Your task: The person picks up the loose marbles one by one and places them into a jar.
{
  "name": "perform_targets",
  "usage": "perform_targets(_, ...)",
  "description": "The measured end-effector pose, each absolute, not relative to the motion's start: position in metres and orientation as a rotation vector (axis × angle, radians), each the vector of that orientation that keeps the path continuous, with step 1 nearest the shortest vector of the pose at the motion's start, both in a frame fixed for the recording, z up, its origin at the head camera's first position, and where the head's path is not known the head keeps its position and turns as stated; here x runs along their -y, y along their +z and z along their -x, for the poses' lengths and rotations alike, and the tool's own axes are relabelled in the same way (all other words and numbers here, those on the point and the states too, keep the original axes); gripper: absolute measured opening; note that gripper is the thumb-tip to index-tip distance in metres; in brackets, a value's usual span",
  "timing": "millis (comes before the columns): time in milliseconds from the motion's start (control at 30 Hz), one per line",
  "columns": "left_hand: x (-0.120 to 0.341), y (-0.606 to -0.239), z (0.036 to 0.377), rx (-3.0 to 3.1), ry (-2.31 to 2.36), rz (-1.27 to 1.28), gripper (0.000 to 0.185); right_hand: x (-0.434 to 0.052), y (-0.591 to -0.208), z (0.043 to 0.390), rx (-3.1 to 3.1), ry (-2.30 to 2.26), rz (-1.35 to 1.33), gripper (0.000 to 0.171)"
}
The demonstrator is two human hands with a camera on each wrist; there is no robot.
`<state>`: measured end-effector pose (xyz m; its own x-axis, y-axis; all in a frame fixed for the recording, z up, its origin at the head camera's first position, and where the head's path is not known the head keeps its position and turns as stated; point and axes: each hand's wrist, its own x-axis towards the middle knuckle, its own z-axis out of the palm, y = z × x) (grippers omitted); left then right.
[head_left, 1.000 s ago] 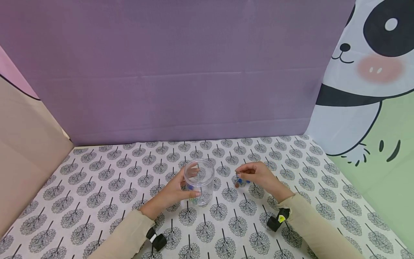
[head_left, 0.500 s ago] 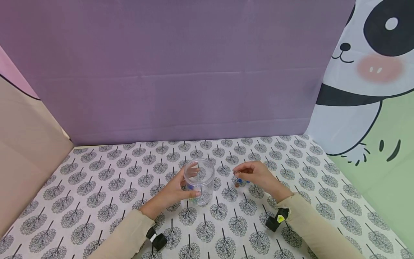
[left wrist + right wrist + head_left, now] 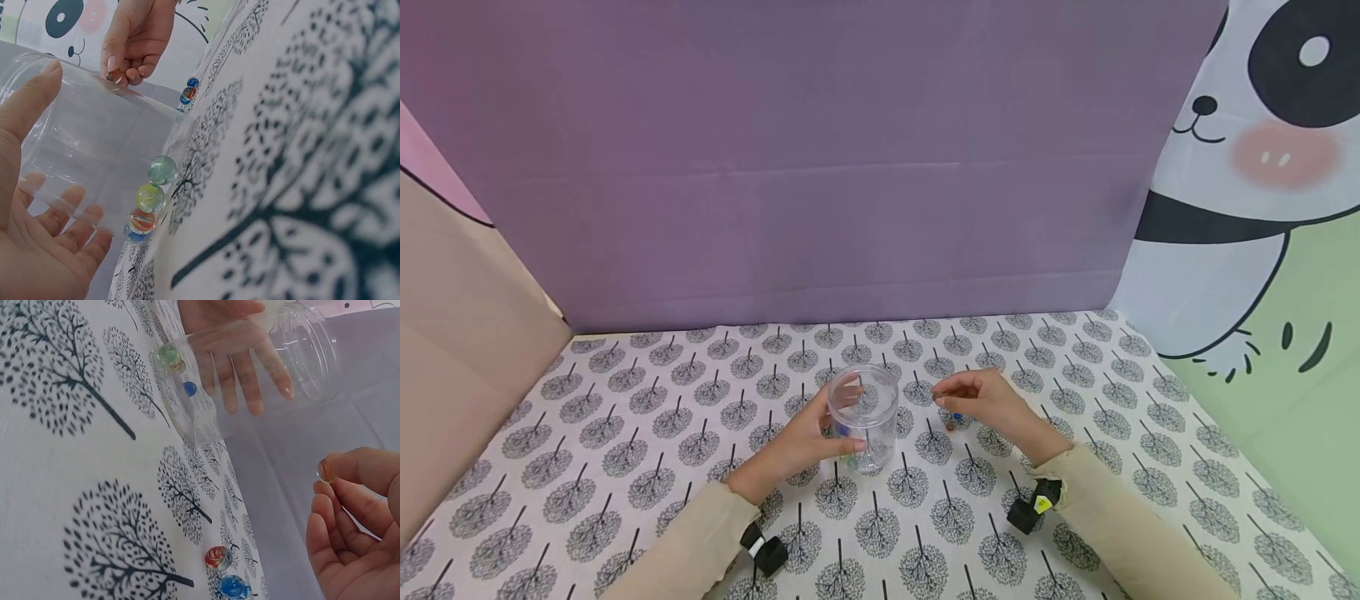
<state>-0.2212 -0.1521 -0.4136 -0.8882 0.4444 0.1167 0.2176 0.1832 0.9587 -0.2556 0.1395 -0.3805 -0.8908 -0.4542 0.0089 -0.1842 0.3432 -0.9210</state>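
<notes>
A clear plastic jar (image 3: pixel 864 417) stands upright on the tree-print cloth, and my left hand (image 3: pixel 805 437) wraps round its side. Several glass marbles (image 3: pixel 150 194) lie on its bottom; they also show as marbles (image 3: pixel 170 356) in the right wrist view. My right hand (image 3: pixel 981 398) hovers just right of the jar's mouth and pinches one marble (image 3: pixel 325 470) between thumb and forefinger; the same marble (image 3: pixel 115 76) shows at the fingertips in the left wrist view. Two loose marbles (image 3: pixel 225 574), one red and one blue, lie on the cloth under that hand.
The tablecloth (image 3: pixel 625 433) runs back to a purple backdrop (image 3: pixel 820 167). A beige panel (image 3: pixel 452 350) closes the left side and a panda-print sheet (image 3: pixel 1247 208) the right. A small black camera (image 3: pixel 1028 510) sits at each wrist.
My right hand has lifted off the cloth and moved left toward the jar's mouth with a marble. The left hand and jar have stayed put.
</notes>
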Motion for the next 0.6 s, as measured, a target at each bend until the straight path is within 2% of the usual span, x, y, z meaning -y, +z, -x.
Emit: perform_targets(600, 0.152, -0.413, 0.221, -2.251, 1.79, -0.632, 0.095, -0.128, -0.374, 0.252, -2.292, -1.61, 0.536, 0.034)
